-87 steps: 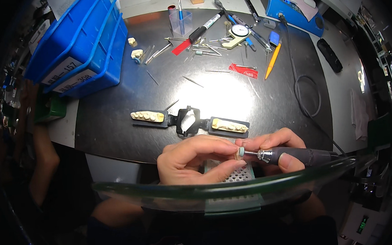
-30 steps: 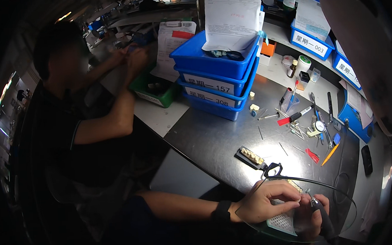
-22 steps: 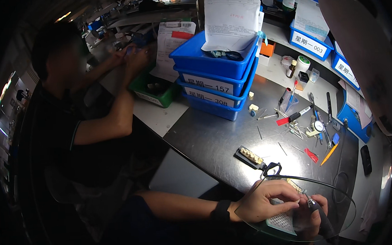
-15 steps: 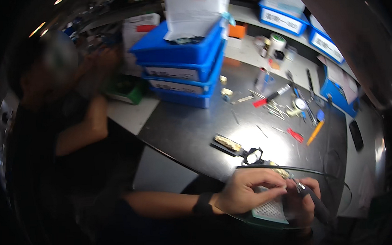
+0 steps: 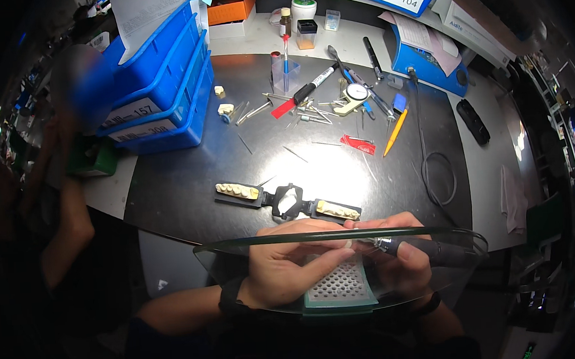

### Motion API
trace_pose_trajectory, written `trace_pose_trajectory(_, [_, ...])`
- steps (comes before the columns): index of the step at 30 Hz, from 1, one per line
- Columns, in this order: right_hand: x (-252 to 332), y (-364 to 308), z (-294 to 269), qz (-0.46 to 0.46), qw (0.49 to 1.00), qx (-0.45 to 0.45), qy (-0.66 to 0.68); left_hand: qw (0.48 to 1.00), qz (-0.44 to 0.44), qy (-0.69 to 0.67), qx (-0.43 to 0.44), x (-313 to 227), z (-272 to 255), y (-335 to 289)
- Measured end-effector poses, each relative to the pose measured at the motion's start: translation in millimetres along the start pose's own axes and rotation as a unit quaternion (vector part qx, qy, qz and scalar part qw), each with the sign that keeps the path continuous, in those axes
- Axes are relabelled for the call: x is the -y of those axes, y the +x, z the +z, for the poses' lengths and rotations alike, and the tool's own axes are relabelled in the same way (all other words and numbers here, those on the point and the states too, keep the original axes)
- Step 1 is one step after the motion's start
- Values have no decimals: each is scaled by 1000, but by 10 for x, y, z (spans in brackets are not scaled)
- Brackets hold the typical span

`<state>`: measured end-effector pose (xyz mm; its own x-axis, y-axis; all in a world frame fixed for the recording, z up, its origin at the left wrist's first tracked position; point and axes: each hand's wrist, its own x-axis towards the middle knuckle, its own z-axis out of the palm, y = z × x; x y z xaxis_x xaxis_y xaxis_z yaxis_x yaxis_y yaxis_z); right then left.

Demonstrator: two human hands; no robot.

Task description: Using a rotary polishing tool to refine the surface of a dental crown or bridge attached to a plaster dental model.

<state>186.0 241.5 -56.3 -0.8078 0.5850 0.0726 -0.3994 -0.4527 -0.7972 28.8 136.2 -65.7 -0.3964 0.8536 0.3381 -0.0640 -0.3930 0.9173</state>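
Behind a clear glass shield (image 5: pixel 227 265), my left hand (image 5: pixel 277 272) pinches thumb and fingers together. Whatever is between its fingertips is too small to make out. My right hand (image 5: pixel 403 268) is closed around a dark rotary handpiece (image 5: pixel 430 248) with a metal nose. Its tip points left and meets the left fingertips. Below them shows a pale green-edged plate full of round holes (image 5: pixel 337 285). Just beyond the shield, a black hinged dental articulator (image 5: pixel 287 202) lies opened out on the dark bench, a cream tooth model (image 5: pixel 237 191) on its left arm and another tooth model (image 5: pixel 337 209) on its right.
Stacked blue bins (image 5: pixel 159 125) stand at the left, beside a co-worker's arm (image 5: pixel 69 222). Scattered about the far bench are burs (image 5: pixel 313 115), a dial gauge (image 5: pixel 356 93), a black marker (image 5: pixel 314 84) and an orange-handled tool (image 5: pixel 395 132). A dark cable (image 5: pixel 425 164) loops at the right.
The head view has turned right and steadied, so the bench and bins appear further left. Both hands remain together, with the handpiece still in the right one.
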Motion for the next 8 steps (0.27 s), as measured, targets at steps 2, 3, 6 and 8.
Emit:
trace_pose_trajectory(2, [-8,0,-2,-1,1000,1,0,1000,10,2,8,-12,-6,8])
trace_pose_trajectory(3, [-11,0,-8,-1,1000,3,-2,1000,9,2,8,-11,-10,8])
trace_pose_trajectory(6, [-16,3,-19,-8,1000,12,-12,1000,20,-6,10,-2,-19,17])
trace_pose_trajectory(8, [-19,6,-24,-13,1000,20,-19,1000,27,3,15,-4,-33,27])
